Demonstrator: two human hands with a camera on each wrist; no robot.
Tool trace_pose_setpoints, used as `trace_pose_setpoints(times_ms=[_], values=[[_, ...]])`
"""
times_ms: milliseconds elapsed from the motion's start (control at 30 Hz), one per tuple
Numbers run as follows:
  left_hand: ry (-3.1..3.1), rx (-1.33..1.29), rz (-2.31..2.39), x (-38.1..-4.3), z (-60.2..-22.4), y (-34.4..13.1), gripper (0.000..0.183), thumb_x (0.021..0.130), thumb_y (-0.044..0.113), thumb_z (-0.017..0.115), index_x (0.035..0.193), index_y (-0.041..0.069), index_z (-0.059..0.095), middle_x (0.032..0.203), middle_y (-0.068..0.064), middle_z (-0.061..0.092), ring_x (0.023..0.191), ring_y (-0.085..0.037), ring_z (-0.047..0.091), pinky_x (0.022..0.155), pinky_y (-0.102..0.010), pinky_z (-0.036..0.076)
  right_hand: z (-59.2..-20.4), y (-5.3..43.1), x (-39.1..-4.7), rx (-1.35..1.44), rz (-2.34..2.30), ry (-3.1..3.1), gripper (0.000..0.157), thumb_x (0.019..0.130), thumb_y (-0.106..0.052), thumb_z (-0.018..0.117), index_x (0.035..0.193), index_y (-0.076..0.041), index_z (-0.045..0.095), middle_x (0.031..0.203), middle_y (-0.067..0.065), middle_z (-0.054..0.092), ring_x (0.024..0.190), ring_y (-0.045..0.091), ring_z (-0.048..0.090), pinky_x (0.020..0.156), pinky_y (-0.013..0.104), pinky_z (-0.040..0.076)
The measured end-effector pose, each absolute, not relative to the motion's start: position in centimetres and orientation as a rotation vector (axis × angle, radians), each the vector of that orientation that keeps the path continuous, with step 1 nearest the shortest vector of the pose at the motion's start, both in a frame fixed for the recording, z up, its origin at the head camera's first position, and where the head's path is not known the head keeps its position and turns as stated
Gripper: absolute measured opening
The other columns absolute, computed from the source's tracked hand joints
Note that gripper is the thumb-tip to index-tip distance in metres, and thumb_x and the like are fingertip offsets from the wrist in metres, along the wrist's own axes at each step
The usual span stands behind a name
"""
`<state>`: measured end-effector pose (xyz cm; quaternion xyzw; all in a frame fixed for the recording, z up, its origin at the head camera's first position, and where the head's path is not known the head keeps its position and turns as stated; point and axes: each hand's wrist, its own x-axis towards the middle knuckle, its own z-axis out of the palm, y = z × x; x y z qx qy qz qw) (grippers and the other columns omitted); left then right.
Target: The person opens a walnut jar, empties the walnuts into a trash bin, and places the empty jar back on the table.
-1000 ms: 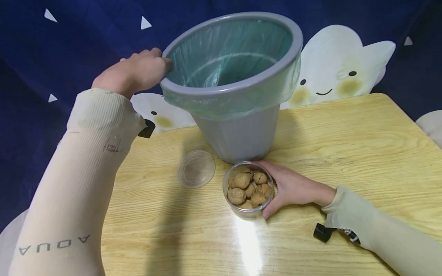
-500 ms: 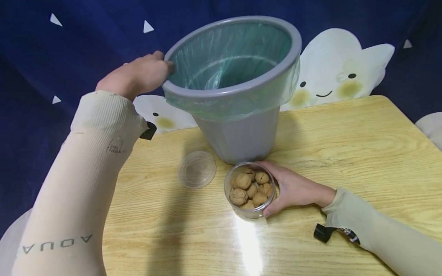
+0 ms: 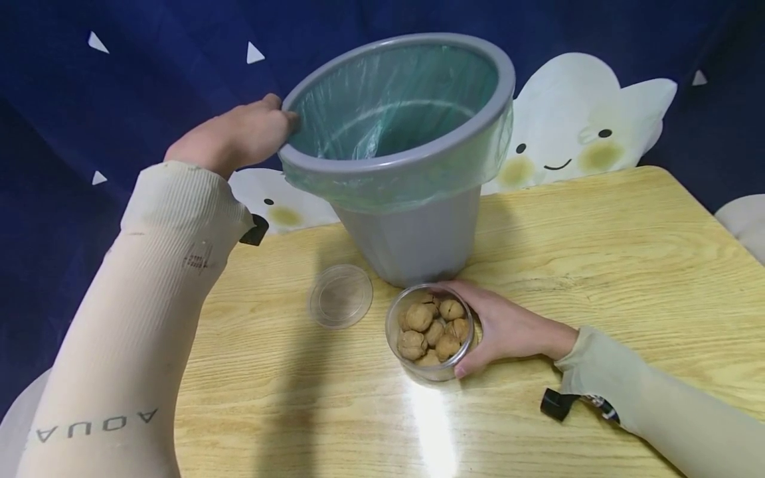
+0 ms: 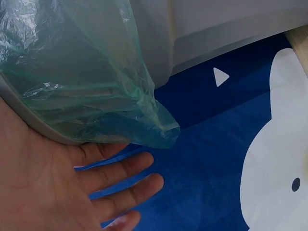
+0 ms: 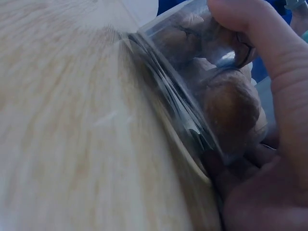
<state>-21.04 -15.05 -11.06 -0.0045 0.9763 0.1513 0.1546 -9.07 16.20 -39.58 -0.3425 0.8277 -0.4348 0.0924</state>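
Note:
My left hand (image 3: 239, 133) holds the left rim of a grey trash bin (image 3: 412, 239) lined with a thin green plastic bag (image 3: 394, 189). In the left wrist view, several fingers (image 4: 127, 192) extend outside below the rim, while the thumb is out of sight. My right hand (image 3: 508, 325) grips the right side of a round clear plastic container (image 3: 433, 372) with several walnuts (image 3: 418, 317) inside, in front of the bin. The right wrist view shows the thumb along the container's side, its lower edge close to the tabletop.
A round clear lid (image 3: 340, 297) lies flat on the wooden table (image 3: 597, 252), left of the container. Behind the table hangs a dark blue cloth (image 3: 179, 60) printed with white clouds and triangles.

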Motion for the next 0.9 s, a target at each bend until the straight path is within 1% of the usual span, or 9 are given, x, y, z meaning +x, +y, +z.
trace_pose_setpoints(times_ms=[200, 433, 533, 667, 767, 900], values=[[2.788, -0.013, 0.478, -21.09, -11.15, -15.04, 0.055, 0.107, 0.052, 0.022, 0.151, 0.02, 0.031, 0.139, -0.009, 0.045, 0.141, -0.033, 0.036, 0.115, -0.07, 0.031, -39.48, 16.19, -8.88, -0.978, -1.32, 2.436, 0.121, 0.056, -0.053, 0.098, 0.157, -0.024, 0.038, 0.155, 0.007, 0.051, 0.142, 0.032, 0.051, 0.118, 0.062, 0.039], [2.791, -0.025, 0.422, -20.93, -11.02, -15.1, 0.06, 0.105, 0.055, 0.02, 0.155, 0.022, 0.028, 0.142, -0.008, 0.046, 0.142, -0.034, 0.035, 0.113, -0.071, 0.032, -39.5, 16.17, -8.79, -0.943, -1.373, 2.411, 0.121, 0.055, -0.047, 0.099, 0.155, -0.019, 0.039, 0.154, 0.01, 0.051, 0.141, 0.035, 0.052, 0.118, 0.064, 0.037], [2.788, -0.03, 0.397, -20.88, -10.87, -15.19, 0.061, 0.104, 0.056, 0.02, 0.155, 0.024, 0.027, 0.142, -0.008, 0.046, 0.144, -0.034, 0.034, 0.112, -0.071, 0.032, -39.7, 16.22, -8.91, -0.945, -1.394, 2.386, 0.122, 0.055, -0.045, 0.1, 0.157, -0.019, 0.037, 0.155, 0.01, 0.05, 0.142, 0.036, 0.051, 0.118, 0.065, 0.037], [2.784, -0.039, 0.414, -20.84, -10.95, -15.29, 0.058, 0.104, 0.057, 0.02, 0.152, 0.024, 0.029, 0.14, -0.007, 0.047, 0.144, -0.033, 0.033, 0.113, -0.071, 0.031, -39.94, 16.21, -9.09, -0.961, -1.427, 2.334, 0.128, 0.056, -0.041, 0.101, 0.161, -0.021, 0.031, 0.159, 0.01, 0.046, 0.145, 0.037, 0.048, 0.118, 0.066, 0.035], [2.781, -0.04, 0.432, -20.84, -11.04, -15.35, 0.057, 0.105, 0.056, 0.021, 0.15, 0.024, 0.031, 0.141, -0.007, 0.046, 0.145, -0.033, 0.033, 0.114, -0.072, 0.03, -39.98, 16.12, -9.11, -0.966, -1.43, 2.321, 0.129, 0.055, -0.04, 0.101, 0.162, -0.023, 0.03, 0.159, 0.008, 0.046, 0.145, 0.035, 0.048, 0.119, 0.062, 0.036], [2.784, -0.038, 0.42, -20.87, -11.06, -15.36, 0.057, 0.105, 0.057, 0.021, 0.15, 0.023, 0.031, 0.142, -0.007, 0.046, 0.144, -0.033, 0.034, 0.114, -0.073, 0.03, -40.0, 16.01, -8.95, -0.976, -1.411, 2.337, 0.125, 0.054, -0.044, 0.101, 0.158, -0.026, 0.035, 0.156, 0.005, 0.049, 0.142, 0.03, 0.051, 0.12, 0.051, 0.04]])
